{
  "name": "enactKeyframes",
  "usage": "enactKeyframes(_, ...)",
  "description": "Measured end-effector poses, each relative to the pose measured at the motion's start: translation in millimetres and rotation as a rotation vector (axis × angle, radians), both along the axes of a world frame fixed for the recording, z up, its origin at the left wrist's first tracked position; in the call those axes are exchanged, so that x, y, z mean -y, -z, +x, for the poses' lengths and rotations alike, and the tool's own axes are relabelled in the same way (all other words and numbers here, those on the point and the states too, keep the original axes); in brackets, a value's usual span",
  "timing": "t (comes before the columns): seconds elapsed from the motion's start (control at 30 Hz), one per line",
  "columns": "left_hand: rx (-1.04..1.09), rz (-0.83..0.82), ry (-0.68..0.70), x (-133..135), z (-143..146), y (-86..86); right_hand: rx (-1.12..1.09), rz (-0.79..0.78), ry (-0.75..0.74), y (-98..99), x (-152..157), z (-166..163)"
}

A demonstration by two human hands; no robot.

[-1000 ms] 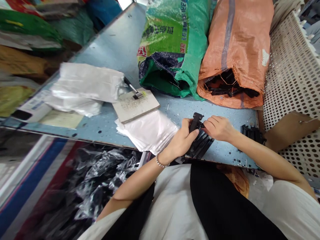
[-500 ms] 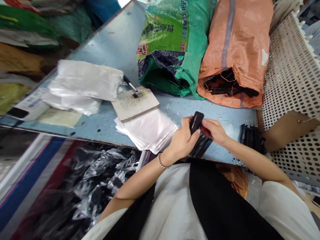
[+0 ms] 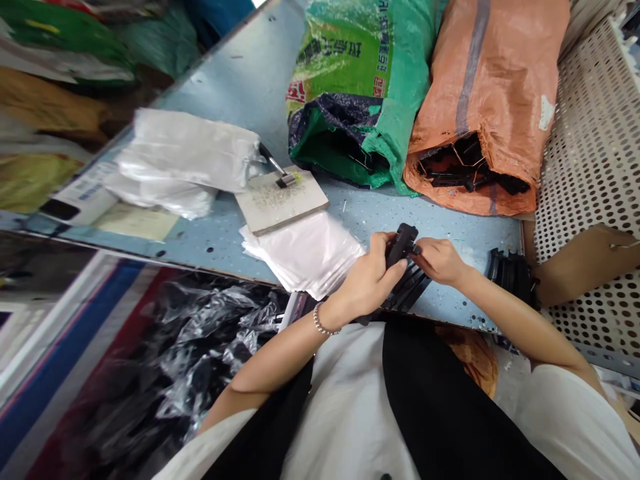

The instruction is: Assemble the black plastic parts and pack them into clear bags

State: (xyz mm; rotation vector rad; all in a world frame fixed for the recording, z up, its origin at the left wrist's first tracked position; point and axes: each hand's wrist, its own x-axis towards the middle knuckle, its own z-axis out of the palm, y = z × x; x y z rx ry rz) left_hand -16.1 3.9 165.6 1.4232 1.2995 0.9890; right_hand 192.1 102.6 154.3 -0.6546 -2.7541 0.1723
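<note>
My left hand (image 3: 365, 280) is wrapped round a black plastic part (image 3: 401, 241), holding it tilted above the table's front edge. A small dark piece juts from the part's right side. At that piece my right hand (image 3: 443, 261) is closed in a pinch, its fingertips partly hidden. Beneath both hands lie several long black parts (image 3: 411, 288), half covered by my left hand. A stack of clear plastic bags (image 3: 313, 257) rests just left of my left hand. More black parts (image 3: 513, 275) stand in a row to the right of my right hand.
A green sack (image 3: 400, 153) and an orange sack (image 3: 493, 80), mouths toward me, lie at the back; black parts show in the orange one. A brush (image 3: 280, 170) rests on a board (image 3: 285, 203), beside more bags (image 3: 195, 150). A perforated panel (image 3: 590, 160) borders the right.
The black part has turned in my left hand, and the small piece on its right side now shows. My right fingers have closed in at it. The whole view has shifted slightly.
</note>
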Motion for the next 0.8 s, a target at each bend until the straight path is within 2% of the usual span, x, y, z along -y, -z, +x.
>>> enactKeyframes(0.07, 0.022, -0.02, -0.009, -1.0, -3.0, 1.2, 0.004, 0.052, 0.043, -2.2, 2.4, -0.6)
enactKeyframes(0.17, 0.052, -0.054, -0.019, -3.7, -5.3, 5.2, 0.081, 0.14, 0.057, -17.0, 1.3, -1.1)
enactKeyframes(0.27, 0.073, -0.073, -0.006, -6.1, -2.5, 9.0, 0.167, 0.101, 0.032, -30.6, -1.2, -0.9)
enactKeyframes(0.33, 0.126, -0.102, -0.032, -8.0, 1.4, 12.6, 0.156, -0.038, 0.137, -30.8, 1.4, -2.1)
enactKeyframes(0.4, 0.205, -0.101, -0.097, -11.0, 5.5, 17.8, 0.101, -0.304, 0.25, -21.4, 9.0, -5.8)
enactKeyframes(0.5, 0.164, 0.031, -0.196, -17.1, 10.2, 27.8, -0.071, -0.765, 0.21, 6.5, 25.0, -14.9)
enactKeyframes(0.57, 0.001, 0.138, -0.207, -20.2, 11.7, 34.8, -0.207, -0.886, 0.188, 25.9, 34.1, -20.5)
enactKeyframes(0.67, -0.219, 0.182, -0.157, -20.8, 12.2, 44.6, -0.186, -0.822, 0.308, 41.2, 42.8, -25.2)
enactKeyframes(0.8, -0.329, 0.104, -0.141, -14.4, 9.7, 49.0, 0.087, -0.708, 0.372, 30.6, 45.6, -23.9)
